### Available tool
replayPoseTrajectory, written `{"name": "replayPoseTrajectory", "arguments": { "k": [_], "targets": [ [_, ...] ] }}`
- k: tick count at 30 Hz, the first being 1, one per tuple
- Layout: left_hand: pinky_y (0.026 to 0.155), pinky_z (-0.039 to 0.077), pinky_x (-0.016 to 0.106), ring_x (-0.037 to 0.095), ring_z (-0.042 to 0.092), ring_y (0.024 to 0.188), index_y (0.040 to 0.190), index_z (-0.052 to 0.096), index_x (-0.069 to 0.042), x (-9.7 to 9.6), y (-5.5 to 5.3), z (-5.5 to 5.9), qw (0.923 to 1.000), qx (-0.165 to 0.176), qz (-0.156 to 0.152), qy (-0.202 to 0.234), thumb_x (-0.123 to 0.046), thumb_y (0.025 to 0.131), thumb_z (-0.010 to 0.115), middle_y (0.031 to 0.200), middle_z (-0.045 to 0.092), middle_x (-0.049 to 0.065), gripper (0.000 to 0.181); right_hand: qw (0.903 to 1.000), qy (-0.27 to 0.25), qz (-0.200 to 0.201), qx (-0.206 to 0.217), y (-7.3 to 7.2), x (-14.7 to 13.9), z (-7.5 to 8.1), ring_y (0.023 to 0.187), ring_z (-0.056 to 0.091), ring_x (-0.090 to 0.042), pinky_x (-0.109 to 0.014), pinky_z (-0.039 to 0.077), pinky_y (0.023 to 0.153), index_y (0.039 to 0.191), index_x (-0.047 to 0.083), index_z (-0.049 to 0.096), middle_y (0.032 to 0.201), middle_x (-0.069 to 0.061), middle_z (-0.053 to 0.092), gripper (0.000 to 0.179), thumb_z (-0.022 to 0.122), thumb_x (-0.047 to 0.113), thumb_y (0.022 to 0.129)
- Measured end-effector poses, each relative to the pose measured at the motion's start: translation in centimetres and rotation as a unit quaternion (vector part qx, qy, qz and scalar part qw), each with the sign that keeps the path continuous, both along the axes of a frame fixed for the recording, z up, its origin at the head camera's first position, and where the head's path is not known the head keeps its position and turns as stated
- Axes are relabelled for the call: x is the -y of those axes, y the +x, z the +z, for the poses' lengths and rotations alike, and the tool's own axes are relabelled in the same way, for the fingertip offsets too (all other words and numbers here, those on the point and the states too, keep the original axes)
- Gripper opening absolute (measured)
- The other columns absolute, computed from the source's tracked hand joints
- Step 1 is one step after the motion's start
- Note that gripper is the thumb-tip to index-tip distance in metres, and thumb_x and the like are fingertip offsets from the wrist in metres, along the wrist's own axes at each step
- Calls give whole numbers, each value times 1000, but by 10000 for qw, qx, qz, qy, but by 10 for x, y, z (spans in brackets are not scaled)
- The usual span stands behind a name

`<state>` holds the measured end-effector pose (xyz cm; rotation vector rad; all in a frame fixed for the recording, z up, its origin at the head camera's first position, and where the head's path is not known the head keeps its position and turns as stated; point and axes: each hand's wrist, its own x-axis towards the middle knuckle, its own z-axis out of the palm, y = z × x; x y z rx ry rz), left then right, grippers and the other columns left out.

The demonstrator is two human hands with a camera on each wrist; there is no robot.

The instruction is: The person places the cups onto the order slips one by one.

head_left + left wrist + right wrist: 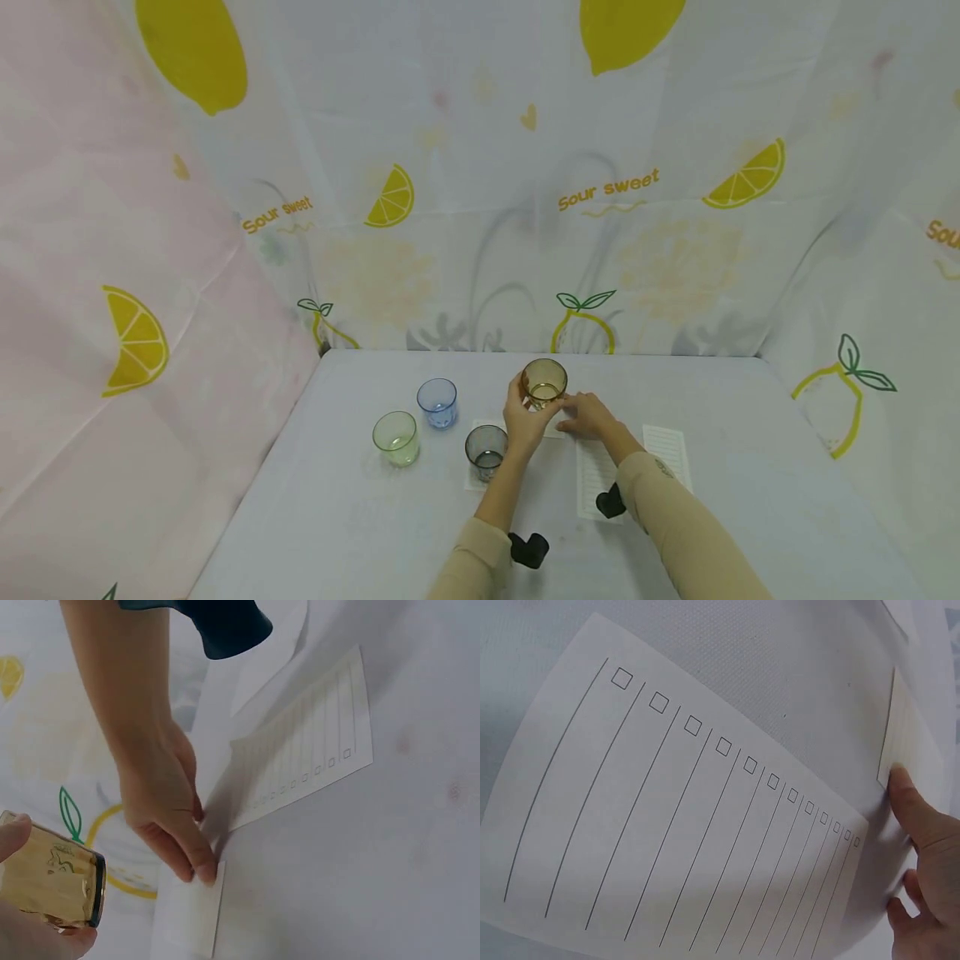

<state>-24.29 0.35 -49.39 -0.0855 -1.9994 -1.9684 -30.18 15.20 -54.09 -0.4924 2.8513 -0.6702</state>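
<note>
My left hand (pixel 526 419) grips an amber glass tumbler (pixel 544 385), raised above the table, with fingers and thumb round its side. The same amber glass shows tilted at the left edge of the left wrist view. Close to its right, my right hand (pixel 590 415) reaches down and pinches the corner of a small pale card (pixel 196 915) with thumb and fingertips. In the right wrist view the thumb lies over that card's corner. A grey glass (pixel 487 452) stands on another pale card, just left of my left forearm.
A blue glass (pixel 438 404) and a green glass (pixel 396 439) stand at the left of the white table (pixel 337 533). A lined sheet with checkboxes (pixel 705 817) lies under my right forearm, and a second lined sheet (pixel 667 446) lies right of it. Lemon-printed curtains (pixel 480 167) hang behind.
</note>
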Motion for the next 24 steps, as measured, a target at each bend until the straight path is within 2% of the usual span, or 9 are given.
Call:
{"name": "replayPoseTrajectory", "arguments": {
  "k": [8, 15, 20, 24],
  "targets": [
    [94, 44, 53, 39, 51, 118, 129, 44, 9, -12, -6, -16, 9994, 4, 351, -53, -5, 70, 82, 127, 53, 26, 72, 9999, -111, -91, 71, 0, 0, 2, 119, 44, -49, -54, 34, 103, 124, -5, 57, 126, -33, 51, 57, 76, 23, 79],
    [95, 44, 52, 41, 50, 119, 130, 44, 8, -20, -12, -21, 9985, 200, 487, 157, -5, 68, 83, 127, 52, 27, 74, 9998, -157, -112, -10, 2, 0, 1, 114, 50, -47, -52, 38, 100, 120, -2, 61, 118, -32, 56, 50, 77, 20, 78],
    [99, 42, 49, 39, 50, 119, 130, 45, 5, -26, -19, -24, 9973, 443, 578, 113, -9, 66, 84, 128, 53, 24, 77, 9996, -241, -120, -113, 3, 0, 3, 110, 52, -47, -52, 40, 98, 114, -3, 64, 113, -32, 58, 46, 77, 19, 76],
    [101, 39, 51, 39, 49, 120, 130, 45, 5, -29, -22, -27, 9969, 529, 582, 30, -6, 67, 82, 128, 53, 24, 74, 9993, -324, -63, -193, 2, 0, 2, 108, 54, -46, -51, 41, 98, 111, -5, 64, 112, -31, 61, 44, 77, 19, 76]
  ]
}}
